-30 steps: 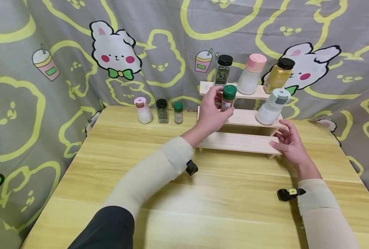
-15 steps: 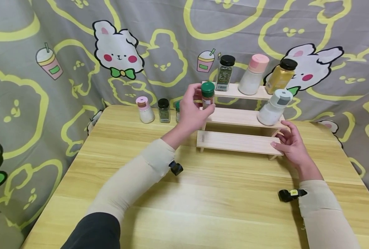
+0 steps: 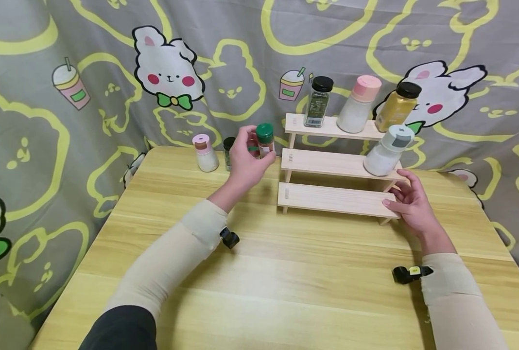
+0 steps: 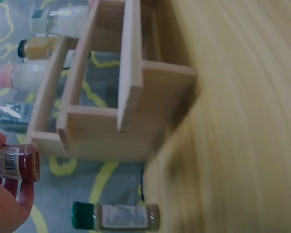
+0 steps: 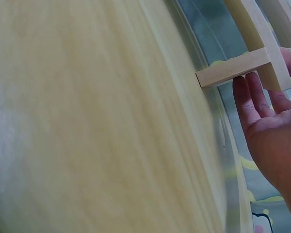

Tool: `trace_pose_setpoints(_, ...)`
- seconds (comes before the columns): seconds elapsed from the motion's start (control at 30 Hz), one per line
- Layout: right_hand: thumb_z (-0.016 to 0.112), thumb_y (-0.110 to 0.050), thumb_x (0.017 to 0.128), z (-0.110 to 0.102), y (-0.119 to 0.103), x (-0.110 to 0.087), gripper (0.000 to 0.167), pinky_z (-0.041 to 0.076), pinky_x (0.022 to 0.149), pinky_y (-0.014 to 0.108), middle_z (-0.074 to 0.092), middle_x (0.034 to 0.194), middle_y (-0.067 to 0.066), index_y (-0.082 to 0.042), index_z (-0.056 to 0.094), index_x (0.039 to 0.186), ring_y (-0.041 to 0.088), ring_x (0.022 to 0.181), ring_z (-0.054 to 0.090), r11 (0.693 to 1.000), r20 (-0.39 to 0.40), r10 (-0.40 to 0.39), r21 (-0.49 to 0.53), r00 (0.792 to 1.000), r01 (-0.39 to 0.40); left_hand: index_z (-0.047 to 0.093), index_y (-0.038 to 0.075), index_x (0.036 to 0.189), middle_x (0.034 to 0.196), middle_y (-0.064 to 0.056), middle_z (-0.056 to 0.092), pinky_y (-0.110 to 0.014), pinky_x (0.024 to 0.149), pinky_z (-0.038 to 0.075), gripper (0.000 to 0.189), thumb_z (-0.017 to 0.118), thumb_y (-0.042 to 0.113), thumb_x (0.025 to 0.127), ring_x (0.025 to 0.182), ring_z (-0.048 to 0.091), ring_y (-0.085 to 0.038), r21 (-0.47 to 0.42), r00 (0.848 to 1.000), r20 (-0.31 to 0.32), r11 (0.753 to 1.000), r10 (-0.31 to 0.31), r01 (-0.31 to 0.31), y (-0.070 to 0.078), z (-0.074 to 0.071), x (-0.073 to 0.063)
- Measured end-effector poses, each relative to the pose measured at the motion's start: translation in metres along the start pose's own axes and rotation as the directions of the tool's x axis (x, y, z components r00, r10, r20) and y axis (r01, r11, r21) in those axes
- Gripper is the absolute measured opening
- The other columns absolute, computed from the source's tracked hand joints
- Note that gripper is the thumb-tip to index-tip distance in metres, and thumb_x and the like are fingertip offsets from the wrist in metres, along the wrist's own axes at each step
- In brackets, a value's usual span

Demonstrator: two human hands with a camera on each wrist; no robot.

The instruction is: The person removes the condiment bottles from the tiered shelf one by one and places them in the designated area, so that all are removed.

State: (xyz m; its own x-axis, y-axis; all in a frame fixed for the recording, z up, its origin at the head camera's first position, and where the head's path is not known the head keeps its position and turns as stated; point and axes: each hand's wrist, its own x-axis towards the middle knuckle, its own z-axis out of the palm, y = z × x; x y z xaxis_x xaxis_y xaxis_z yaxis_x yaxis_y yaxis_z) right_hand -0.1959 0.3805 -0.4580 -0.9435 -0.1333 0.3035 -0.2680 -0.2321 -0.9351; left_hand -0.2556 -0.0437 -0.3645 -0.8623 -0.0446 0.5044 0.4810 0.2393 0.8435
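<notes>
My left hand [image 3: 246,160] holds a small spice jar [image 3: 266,137] with a green cap and reddish contents, raised off the table left of the wooden shelf rack [image 3: 338,199]. In the left wrist view the jar's label and base [image 4: 29,162] show beside my fingers. My right hand [image 3: 412,206] grips the right end of the three-tier rack, its thumb on the lowest shelf. The right wrist view has its fingertips [image 5: 240,87] against the rack's leg [image 5: 235,68]. A second green-capped jar [image 4: 123,217] stands on the table, mostly hidden behind my left hand in the head view.
On the top shelf stand a black-capped herb jar [image 3: 317,104], a pink-capped shaker [image 3: 354,112] and a yellow jar [image 3: 396,112]. A grey-capped shaker [image 3: 384,155] is on the middle shelf. A pink-topped shaker [image 3: 207,158] and a dark-capped jar [image 3: 228,153] stand at the table's back edge.
My left hand has carried the green-capped jar leftward from over the middle shelf to beyond the rack's left end. The right hand keeps its grip on the rack.
</notes>
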Motion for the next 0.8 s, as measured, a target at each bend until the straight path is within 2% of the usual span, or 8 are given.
trace_pose_setpoints(0.17,0.043,0.041,0.078,-0.001,-0.001,0.000,0.089,0.055,0.082,0.025,0.054,0.130,0.014,-0.011,0.035,0.149,0.023,0.114,0.059,1.000,0.001,-0.001,0.000,1.000,0.001,0.052,0.007,0.122,0.106,-0.007,0.059,-0.033,0.078,0.056,0.055,0.081,-0.001,0.076,0.091,0.058,-0.018,0.007,1.000,0.000,1.000,-0.016,0.016,-0.012,-0.006,-0.003)
trace_pose_setpoints(0.37,0.043,0.041,0.078,-0.001,-0.001,0.000,0.088,0.055,0.081,0.025,0.053,0.130,0.016,-0.010,0.035,0.149,0.023,0.113,0.060,1.000,0.000,-0.005,-0.002,1.000,0.005,0.051,0.003,0.121,0.106,-0.011,0.058,-0.038,0.078,0.056,0.053,0.079,-0.003,0.077,0.092,0.059,-0.022,0.015,1.000,0.001,1.000,-0.001,0.001,-0.026,-0.013,-0.007)
trace_pose_setpoints(0.8,0.043,0.040,0.079,0.000,0.000,0.000,0.088,0.055,0.082,0.025,0.054,0.128,0.012,-0.012,0.035,0.149,0.021,0.112,0.060,1.000,0.005,0.011,0.005,1.000,-0.011,0.050,0.002,0.118,0.101,-0.012,0.059,-0.038,0.074,0.054,0.052,0.080,-0.004,0.076,0.088,0.058,-0.022,0.051,0.999,0.000,0.998,-0.039,0.039,-0.052,-0.021,-0.019)
